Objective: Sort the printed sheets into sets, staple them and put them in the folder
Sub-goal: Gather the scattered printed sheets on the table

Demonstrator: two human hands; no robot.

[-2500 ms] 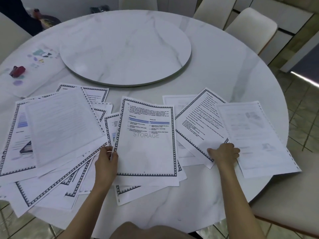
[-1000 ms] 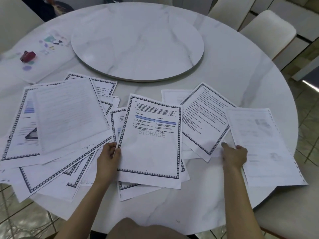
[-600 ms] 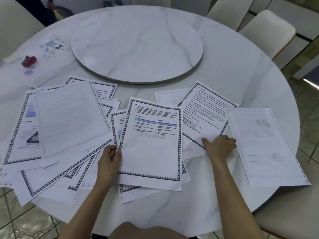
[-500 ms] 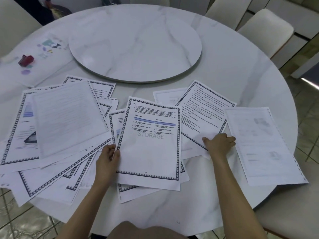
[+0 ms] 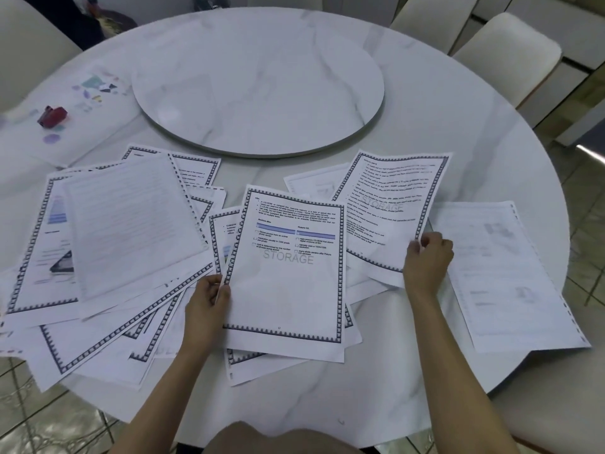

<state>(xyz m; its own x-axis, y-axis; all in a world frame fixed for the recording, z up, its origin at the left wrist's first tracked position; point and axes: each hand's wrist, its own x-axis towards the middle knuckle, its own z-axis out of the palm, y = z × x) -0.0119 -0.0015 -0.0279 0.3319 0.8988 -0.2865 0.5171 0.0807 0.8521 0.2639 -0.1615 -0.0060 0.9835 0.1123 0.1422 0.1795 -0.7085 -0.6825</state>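
You have two hands on the spread, and one red stapler (image 5: 52, 115) on one pale folder (image 5: 98, 132) well beyond your left hand; the sheets overlap too much to count. Your left hand (image 5: 208, 301) pinches the left edge of the blue-barred STORAGE sheet (image 5: 288, 290), with a fanned pile (image 5: 124, 224) just to its left. Your right hand (image 5: 427, 262) grips the lower corner of a text sheet (image 5: 389, 198), with a faint sheet (image 5: 501, 276) just to its right.
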